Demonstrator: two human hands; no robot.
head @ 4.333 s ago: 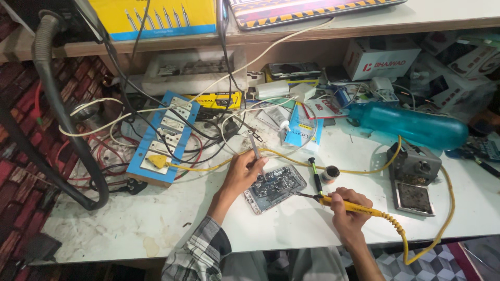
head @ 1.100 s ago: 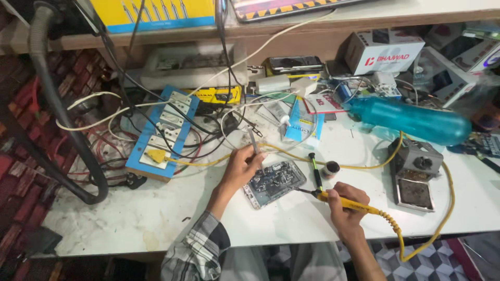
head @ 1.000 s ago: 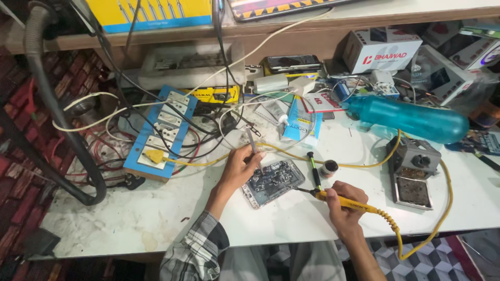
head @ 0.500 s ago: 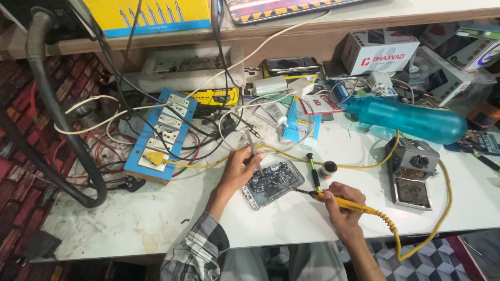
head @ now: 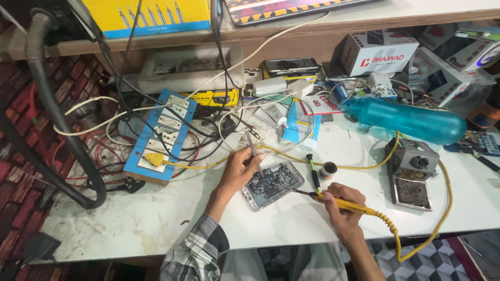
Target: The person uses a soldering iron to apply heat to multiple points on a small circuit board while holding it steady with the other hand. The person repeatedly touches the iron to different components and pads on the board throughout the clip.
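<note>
Opened phone, back cover off, lies flat w/ bare circuit board up, near the middle of the white tabletop, a bit toward the front edge. Left hand rests on the phone's upper-left corner, fingers curled round thin metal tweezers that stick up toward the back edge. Right hand is closed pen-style on a yellow soldering iron, its dark tip touching or just at the phone's right edge; can't tell exact contact. Judging by this: phone already opened up, board work is in hand, reassembly not done. Iron's yellow cable loops off the front edge & back to a grey boxy stand w/ a grimy sponge tray, toward the right edge. Small round pot & a dark slim tool sit just beside the phone. Teal plastic bottle lies on its side near the back-right; blue socket board w/ tangled wires at back-left. Tabletop surface scuffed, stained.
</note>
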